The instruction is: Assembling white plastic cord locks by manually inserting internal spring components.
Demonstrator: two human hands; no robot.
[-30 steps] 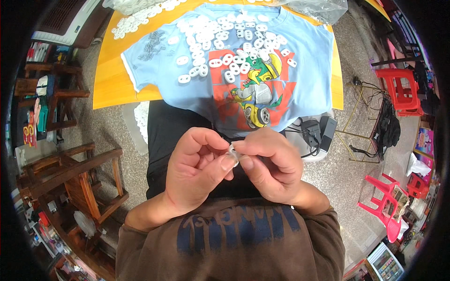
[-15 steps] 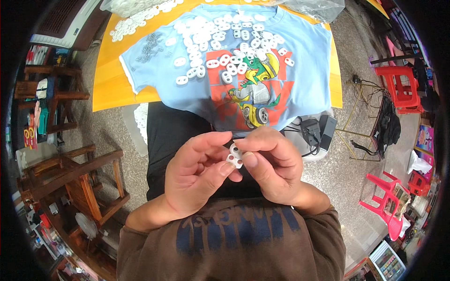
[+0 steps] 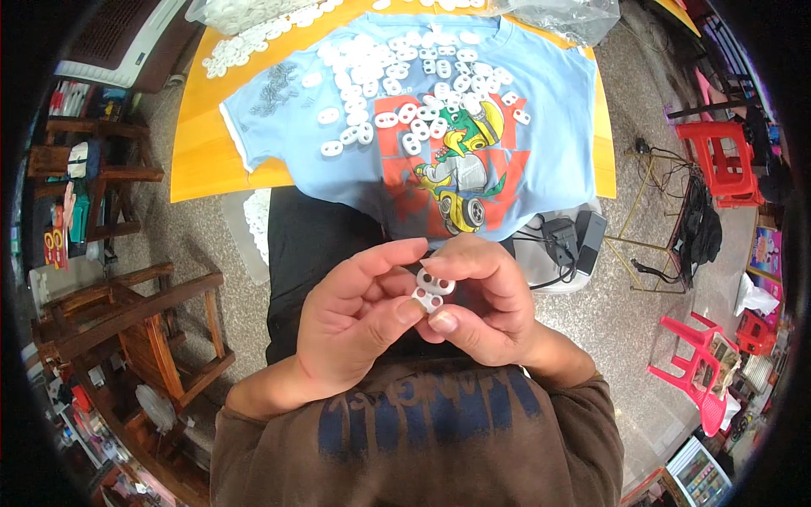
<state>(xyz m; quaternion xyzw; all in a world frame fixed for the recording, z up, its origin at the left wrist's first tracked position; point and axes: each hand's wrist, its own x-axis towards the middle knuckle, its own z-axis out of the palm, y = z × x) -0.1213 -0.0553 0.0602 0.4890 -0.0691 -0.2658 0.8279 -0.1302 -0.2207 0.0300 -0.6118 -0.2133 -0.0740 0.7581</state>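
Over my lap, my left hand [image 3: 355, 317] and my right hand [image 3: 494, 300] meet with curled fingers around small white plastic pieces. An oval two-hole piece [image 3: 436, 285] lies beneath my right index fingertip. Just below it, touching or overlapping, is a second white piece [image 3: 428, 301] with holes, pinched by my left thumb. My right thumb tip is close to that lower piece's edge. Fingers hide the undersides, so how the two pieces join cannot be seen. Many similar white pieces [image 3: 386, 120] lie scattered on a light blue printed T-shirt [image 3: 338, 182] ahead of me.
The shirt is spread on a yellow table [image 3: 198, 173]. More white pieces [image 3: 253, 46] and clear plastic bags [image 3: 583, 21] sit at its far side. A black adapter with cables [image 3: 559, 237] lies right of my lap. Wooden stools [image 3: 144, 329] stand left, a pink stool [image 3: 697, 359] right.
The upper white piece has turned to lie more sideways above the lower one. My right thumb has slid down from the pieces, and my right index finger now rests along the upper piece.
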